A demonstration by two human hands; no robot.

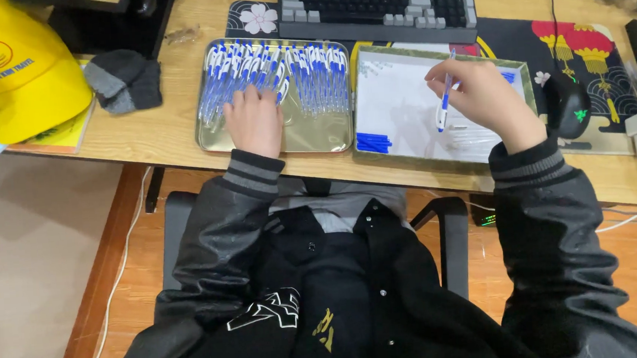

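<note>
Head view: left hand (253,121) lay flat, released, on blue-white pens (274,74) filling metal tray (323,135). Right of that tray, right hand (482,97) grasped one pen (445,103) over white-lined tray (396,106) holding few blue caps (373,142). Judged early: most pens untouched.

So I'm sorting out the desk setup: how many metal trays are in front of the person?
2. The left tray holds pens under the left hand; the right tray lies under the right hand.
</note>
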